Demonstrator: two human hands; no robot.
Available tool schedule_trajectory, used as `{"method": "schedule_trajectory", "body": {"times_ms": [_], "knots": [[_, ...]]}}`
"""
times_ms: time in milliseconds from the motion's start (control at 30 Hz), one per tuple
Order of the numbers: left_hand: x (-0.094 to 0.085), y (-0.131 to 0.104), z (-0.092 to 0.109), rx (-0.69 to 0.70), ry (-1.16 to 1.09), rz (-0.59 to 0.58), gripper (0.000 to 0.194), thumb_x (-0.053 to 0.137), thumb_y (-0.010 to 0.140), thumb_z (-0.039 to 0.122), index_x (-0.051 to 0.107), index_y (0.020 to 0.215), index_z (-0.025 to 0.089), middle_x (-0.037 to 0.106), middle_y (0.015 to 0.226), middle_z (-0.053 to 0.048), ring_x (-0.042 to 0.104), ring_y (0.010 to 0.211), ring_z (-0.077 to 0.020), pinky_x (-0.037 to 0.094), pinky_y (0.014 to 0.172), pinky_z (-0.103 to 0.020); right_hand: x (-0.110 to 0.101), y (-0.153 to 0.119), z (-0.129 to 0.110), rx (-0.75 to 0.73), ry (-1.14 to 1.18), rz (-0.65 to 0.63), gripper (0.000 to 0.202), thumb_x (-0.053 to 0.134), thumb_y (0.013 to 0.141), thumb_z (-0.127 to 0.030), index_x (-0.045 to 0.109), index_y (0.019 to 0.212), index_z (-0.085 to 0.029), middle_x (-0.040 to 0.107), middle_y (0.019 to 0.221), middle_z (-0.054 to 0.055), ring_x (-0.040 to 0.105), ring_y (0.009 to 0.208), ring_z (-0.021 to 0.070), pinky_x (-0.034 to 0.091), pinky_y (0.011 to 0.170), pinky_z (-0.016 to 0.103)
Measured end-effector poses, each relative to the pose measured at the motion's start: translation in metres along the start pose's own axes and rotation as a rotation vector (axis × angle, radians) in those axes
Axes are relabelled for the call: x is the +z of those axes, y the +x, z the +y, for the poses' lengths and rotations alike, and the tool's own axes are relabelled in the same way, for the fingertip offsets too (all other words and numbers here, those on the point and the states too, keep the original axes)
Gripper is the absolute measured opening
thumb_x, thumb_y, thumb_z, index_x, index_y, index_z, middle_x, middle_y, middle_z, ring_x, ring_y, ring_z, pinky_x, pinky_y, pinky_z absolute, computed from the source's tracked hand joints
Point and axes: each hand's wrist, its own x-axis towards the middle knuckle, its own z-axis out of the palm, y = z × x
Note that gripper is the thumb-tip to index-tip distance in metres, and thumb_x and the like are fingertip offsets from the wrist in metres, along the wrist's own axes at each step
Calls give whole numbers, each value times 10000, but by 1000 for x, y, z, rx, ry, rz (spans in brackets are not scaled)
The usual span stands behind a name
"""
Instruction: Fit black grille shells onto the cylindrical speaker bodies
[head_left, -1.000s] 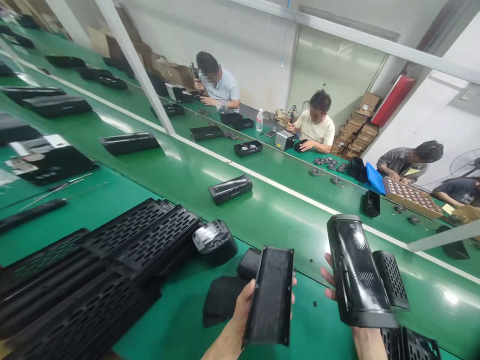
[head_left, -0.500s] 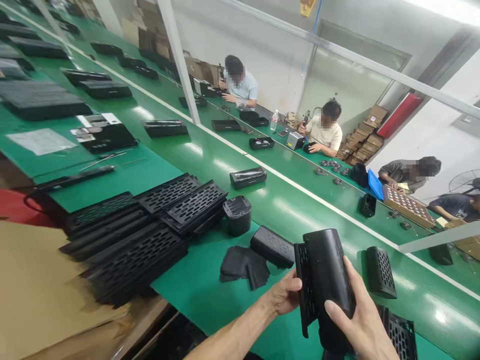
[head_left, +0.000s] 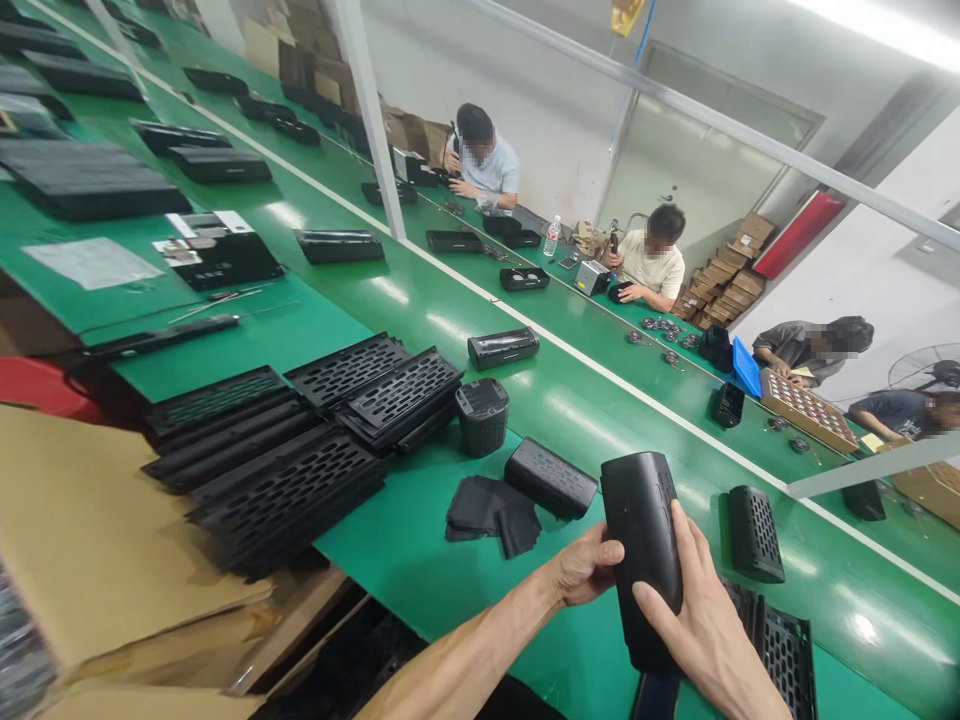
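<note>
A smooth black plastic speaker housing [head_left: 641,560] stands tilted between my two hands, near the front edge of the green bench. My left hand [head_left: 589,565] grips its left edge, thumb in front and fingers behind. Around its right side wraps my right hand [head_left: 694,590], with the thumb across the front face. The far side of the housing is hidden from me. Left of it lie a black slotted housing [head_left: 551,477] and several thin black cloth pieces [head_left: 491,512]. Farther left, black perforated grille panels [head_left: 292,480] are piled up.
Another slotted housing [head_left: 756,533] stands on the green conveyor [head_left: 592,410] to the right. More grilles [head_left: 784,655] lie beside my right wrist. An open cardboard box [head_left: 112,540] is at the lower left. Several people work across the line, behind a metal frame [head_left: 367,110].
The grille panel that stood off the housing's left side no longer shows separately; the housing's left edge now looks closed. Both hands have shifted slightly left and turned the housing.
</note>
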Motion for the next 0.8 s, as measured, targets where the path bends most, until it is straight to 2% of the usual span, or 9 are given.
{"method": "schedule_trajectory", "body": {"times_ms": [133, 233, 333, 433, 500, 567, 633, 700, 800], "knots": [[1, 8, -2, -11, 7, 28, 708, 936, 691, 436, 693, 1297, 162, 745, 1249, -156, 693, 1187, -325, 498, 1029, -396, -13, 11, 6, -21, 23, -45, 909, 594, 958, -474, 67, 1683, -328, 214, 1700, 149, 441, 1475, 402, 453, 1141, 598], [5, 14, -2, 28, 25, 119, 709, 950, 655, 469, 715, 1257, 179, 759, 1217, -141, 695, 1173, -330, 513, 1015, -406, -24, 11, 13, -52, 60, -40, 904, 649, 924, -517, 174, 1668, -322, 282, 1690, 124, 368, 1523, 380, 378, 1202, 605], [11, 17, 0, 97, 48, 201, 748, 981, 596, 457, 708, 1243, 201, 758, 1211, -121, 679, 1196, -346, 513, 1032, -437, -11, -6, 24, -48, 127, 205, 954, 733, 861, -544, 230, 1646, -340, 270, 1697, 105, 304, 1546, 399, 351, 1203, 644], [18, 19, 2, 176, 67, 263, 736, 994, 573, 449, 707, 1208, 213, 743, 1242, -107, 657, 1228, -339, 502, 1061, -439, 26, -22, 32, 1, 206, 508, 1143, 815, 775, -566, 139, 1660, -308, 197, 1701, 163, 269, 1539, 463, 357, 1154, 712], [22, 20, 4, 198, 100, 278, 705, 985, 589, 471, 708, 1181, 206, 735, 1254, -112, 647, 1241, -340, 499, 1070, -446, 48, -22, 34, -8, 220, 669, 1096, 834, 767, -535, 205, 1628, -279, 281, 1650, 196, 333, 1500, 469, 346, 1140, 731], [21, 22, 11, 176, 158, 259, 694, 968, 608, 510, 706, 1166, 190, 734, 1247, -130, 642, 1247, -353, 502, 1069, -462, 55, -18, 33, -69, 218, 785, 934, 839, 780, -481, 344, 1543, -266, 410, 1564, 189, 432, 1436, 440, 352, 1139, 711], [16, 23, 30, 169, 243, 238, 764, 945, 610, 583, 690, 1211, 186, 715, 1280, -146, 624, 1272, -373, 497, 1076, -481, 48, -16, 31, -115, 225, 807, 817, 845, 777, -454, 441, 1462, -266, 491, 1500, 165, 501, 1377, 414, 385, 1128, 673], [12, 25, 63, 208, 396, 217, 950, 944, 576, 623, 614, 1369, 219, 634, 1421, -153, 561, 1350, -391, 464, 1115, -498, 34, -20, 32, -89, 244, 766, 785, 848, 764, -460, 485, 1433, -267, 521, 1477, 151, 531, 1346, 404, 420, 1112, 639], [15, 28, 120, 198, 794, 60, 1270, 1004, 511, 487, 374, 1597, 292, 395, 1650, -137, 365, 1505, -409, 338, 1220, -503, 19, -31, 36, -15, 300, 668, 776, 844, 749, -486, 517, 1421, -274, 548, 1460, 136, 566, 1311, 398, 473, 1076, 591]]}}
